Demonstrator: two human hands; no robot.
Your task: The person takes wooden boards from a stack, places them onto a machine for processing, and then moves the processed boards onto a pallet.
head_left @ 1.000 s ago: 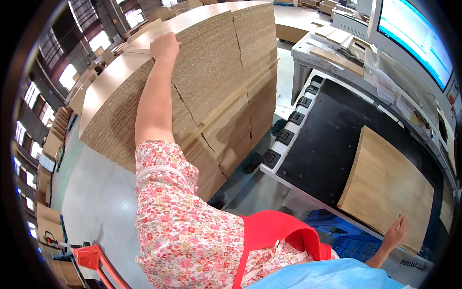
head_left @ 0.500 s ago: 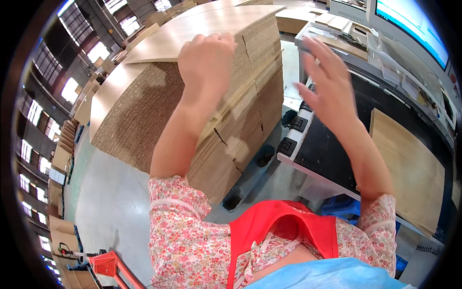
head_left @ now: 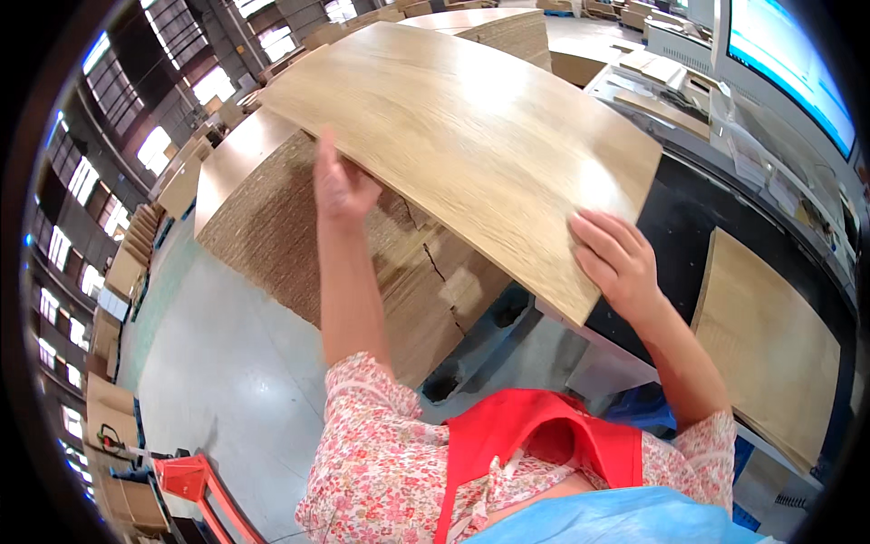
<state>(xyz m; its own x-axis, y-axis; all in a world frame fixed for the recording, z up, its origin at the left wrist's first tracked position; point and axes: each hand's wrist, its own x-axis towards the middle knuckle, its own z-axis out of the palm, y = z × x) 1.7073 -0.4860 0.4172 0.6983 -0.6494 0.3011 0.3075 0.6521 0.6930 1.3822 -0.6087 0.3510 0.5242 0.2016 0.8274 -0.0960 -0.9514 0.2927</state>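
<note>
Head view. A large rectangular light-oak wood-veneer panel [head_left: 462, 136] is held up at a tilt above a tall stack of brown particle-board sheets [head_left: 381, 263]. Its near right corner hangs out past the stack, over the dark gap between the stack and the black-topped work table [head_left: 689, 208] on the right.

Left hand [head_left: 340, 186]: raised under the panel's near left edge, fingers upright and close together, pressed against the underside. Whether the thumb wraps the edge, I cannot tell.

Right hand [head_left: 616, 258]: at the panel's near right corner, fingers spread flat on the top face, thumb hidden below the edge, so the corner is pinched between fingers and thumb side.

A second light-oak veneer panel [head_left: 770, 344] lies flat on the black table, well apart from the held panel, to the near right. A large blue-lit screen [head_left: 788, 63] stands at the far right. An orange-red metal frame [head_left: 195, 485] sits on the grey floor [head_left: 208, 381], near left.
</note>
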